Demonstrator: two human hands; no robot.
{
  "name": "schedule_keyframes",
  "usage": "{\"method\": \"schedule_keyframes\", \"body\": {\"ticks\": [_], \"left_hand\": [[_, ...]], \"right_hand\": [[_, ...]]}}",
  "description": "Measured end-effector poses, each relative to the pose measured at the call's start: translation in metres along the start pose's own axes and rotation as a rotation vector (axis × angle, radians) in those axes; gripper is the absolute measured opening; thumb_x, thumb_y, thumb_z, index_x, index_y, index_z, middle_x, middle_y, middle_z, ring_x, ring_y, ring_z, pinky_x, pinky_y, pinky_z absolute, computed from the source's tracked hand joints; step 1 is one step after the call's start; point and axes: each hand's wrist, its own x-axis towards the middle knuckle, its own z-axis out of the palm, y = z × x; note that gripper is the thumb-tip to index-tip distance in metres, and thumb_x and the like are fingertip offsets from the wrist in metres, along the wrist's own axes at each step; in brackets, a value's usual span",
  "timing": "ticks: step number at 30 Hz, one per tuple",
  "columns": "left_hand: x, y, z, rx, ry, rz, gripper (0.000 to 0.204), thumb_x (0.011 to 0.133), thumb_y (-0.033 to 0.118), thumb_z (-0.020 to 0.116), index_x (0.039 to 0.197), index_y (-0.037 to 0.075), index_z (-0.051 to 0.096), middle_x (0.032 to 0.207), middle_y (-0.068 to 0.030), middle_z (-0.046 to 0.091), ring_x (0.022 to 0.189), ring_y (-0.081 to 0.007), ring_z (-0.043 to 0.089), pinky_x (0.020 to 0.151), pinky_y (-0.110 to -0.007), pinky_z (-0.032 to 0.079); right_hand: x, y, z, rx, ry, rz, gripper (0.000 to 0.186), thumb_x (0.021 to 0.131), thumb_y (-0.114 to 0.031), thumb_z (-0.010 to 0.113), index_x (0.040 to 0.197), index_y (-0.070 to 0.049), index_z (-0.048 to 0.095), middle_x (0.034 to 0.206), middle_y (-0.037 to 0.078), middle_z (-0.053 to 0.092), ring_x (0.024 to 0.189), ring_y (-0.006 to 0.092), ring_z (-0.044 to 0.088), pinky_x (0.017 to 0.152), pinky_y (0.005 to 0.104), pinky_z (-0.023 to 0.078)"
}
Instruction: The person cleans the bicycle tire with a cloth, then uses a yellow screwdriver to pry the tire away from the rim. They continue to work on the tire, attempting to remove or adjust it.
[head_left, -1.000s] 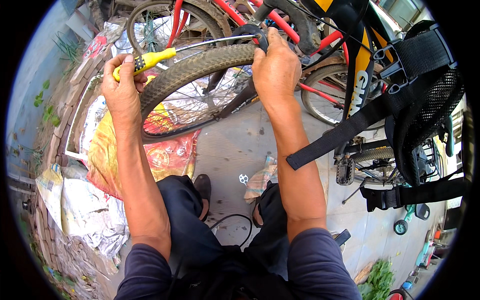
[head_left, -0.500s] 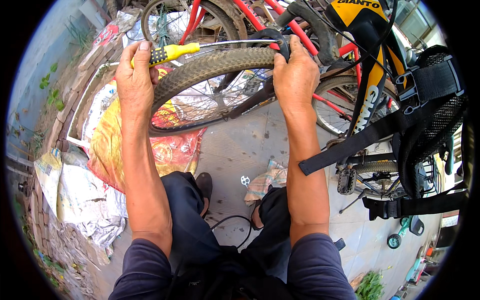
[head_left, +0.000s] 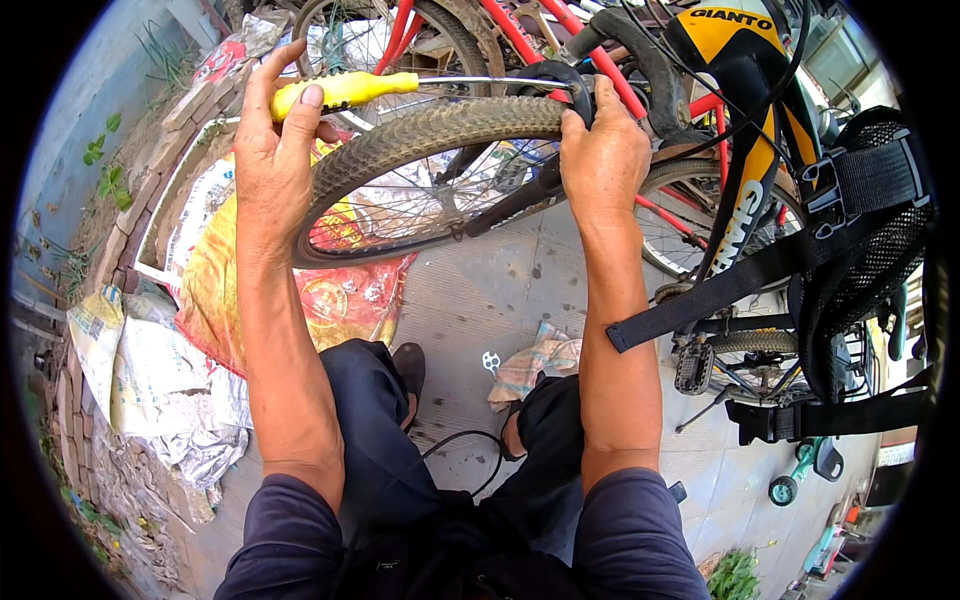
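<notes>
In my left hand [head_left: 275, 160] is a yellow-handled screwdriver [head_left: 345, 92], held level above the bicycle tyre. My thumb presses its handle while a finger is raised along the far end. The metal shaft runs right to a black curved part [head_left: 547, 72] above the knobbly tyre [head_left: 400, 135]. My right hand [head_left: 605, 150] closes round the right end of that part; what exactly it is cannot be made out, and the screwdriver's tip is hard to see there. Below, the spoked wheel and black fork leg [head_left: 515, 200] stand turned sideways in front of me.
A yellow and black bicycle frame [head_left: 745, 110] rises at the right, with black straps [head_left: 720, 285] hanging across it. Red bicycles [head_left: 510, 30] stand behind. Printed sacks [head_left: 345, 300] lie at the left. A small silver tool [head_left: 491, 362] and a checked cloth [head_left: 540, 365] lie on the paving near my feet.
My left fingers have loosened and shifted on the screwdriver handle, one finger lifting up. The handle sits slightly higher. My right hand keeps its grip on the black part.
</notes>
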Motion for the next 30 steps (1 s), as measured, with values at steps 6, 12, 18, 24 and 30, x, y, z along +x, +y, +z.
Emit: {"method": "schedule_keyframes", "body": {"ticks": [6, 12, 18, 24, 30], "left_hand": [[0.001, -0.009, -0.003, -0.069, -0.017, -0.044, 0.041, 0.097, 0.018, 0.056, 0.135, 0.004, 0.049, 0.11, -0.0084, 0.055, 0.081, -0.0112, 0.061, 0.073, -0.025, 0.053], [0.0, -0.01, -0.003, -0.029, -0.009, -0.065, 0.04, 0.097, 0.02, 0.057, 0.132, 0.002, 0.052, 0.115, -0.0097, 0.056, 0.081, -0.0107, 0.06, 0.072, -0.024, 0.053], [0.0, -0.011, -0.003, -0.037, -0.011, -0.073, 0.039, 0.096, 0.021, 0.057, 0.13, 0.002, 0.054, 0.114, -0.0104, 0.057, 0.08, -0.0103, 0.06, 0.072, -0.024, 0.052], [0.001, -0.009, -0.005, -0.007, -0.013, -0.098, 0.037, 0.096, 0.02, 0.057, 0.129, 0.003, 0.055, 0.111, -0.0105, 0.058, 0.079, -0.0097, 0.059, 0.071, -0.023, 0.052], [0.001, -0.01, -0.006, 0.029, -0.029, -0.079, 0.036, 0.097, 0.021, 0.056, 0.128, 0.003, 0.056, 0.106, -0.0084, 0.059, 0.074, -0.0087, 0.058, 0.069, -0.022, 0.05]], "right_hand": [[0.0, 0.006, 0.004, -0.002, 0.079, -0.113, 0.048, 0.075, -0.006, 0.07, 0.12, 0.006, 0.057, 0.112, 0.023, 0.063, 0.094, 0.0378, 0.065, 0.08, 0.0423, 0.052], [0.0, 0.003, 0.003, -0.042, 0.084, -0.11, 0.047, 0.075, -0.006, 0.07, 0.119, 0.005, 0.058, 0.106, 0.024, 0.061, 0.093, 0.0386, 0.064, 0.081, 0.0428, 0.052], [0.001, 0.006, 0.006, -0.016, 0.102, -0.103, 0.045, 0.075, -0.008, 0.07, 0.117, 0.004, 0.06, 0.099, 0.021, 0.062, 0.088, 0.038, 0.064, 0.08, 0.0436, 0.051], [0.001, 0.003, 0.01, 0.037, 0.126, -0.058, 0.042, 0.075, -0.008, 0.07, 0.114, 0.005, 0.062, 0.095, 0.021, 0.063, 0.087, 0.0374, 0.064, 0.079, 0.0434, 0.05], [0.002, 0.003, 0.007, 0.103, 0.112, -0.006, 0.036, 0.074, -0.007, 0.07, 0.108, 0.003, 0.065, 0.089, 0.018, 0.065, 0.084, 0.0356, 0.064, 0.077, 0.0424, 0.05]]}}
